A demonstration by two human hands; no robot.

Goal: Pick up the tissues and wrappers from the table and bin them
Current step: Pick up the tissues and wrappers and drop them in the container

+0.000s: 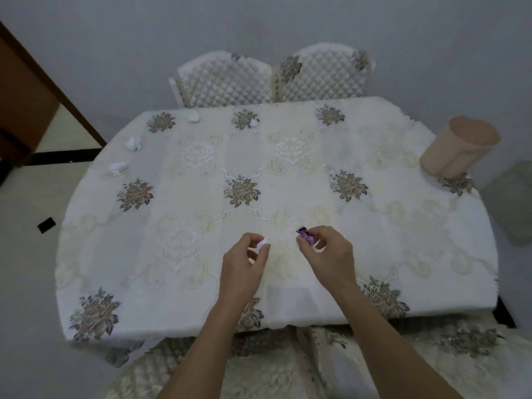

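My left hand (244, 263) pinches a small white tissue (263, 243) just above the table's near middle. Beside it, my right hand (328, 251) pinches a crumpled purple wrapper (305, 235). Several more crumpled white tissues lie on the cloth: one at the far edge (193, 117), one near the far middle (254, 122), and two on the left side (132, 144) (117, 167). A beige bin (457, 149) stands on the table's far right corner, its opening tilted toward the wall.
The table (403, 254) wears a cream embroidered cloth with dark flower motifs. Two quilted white chairs (276, 79) stand behind the far edge, and a chair with a matching cover (259, 367) is under my arms. A brown door (26, 105) is at the left.
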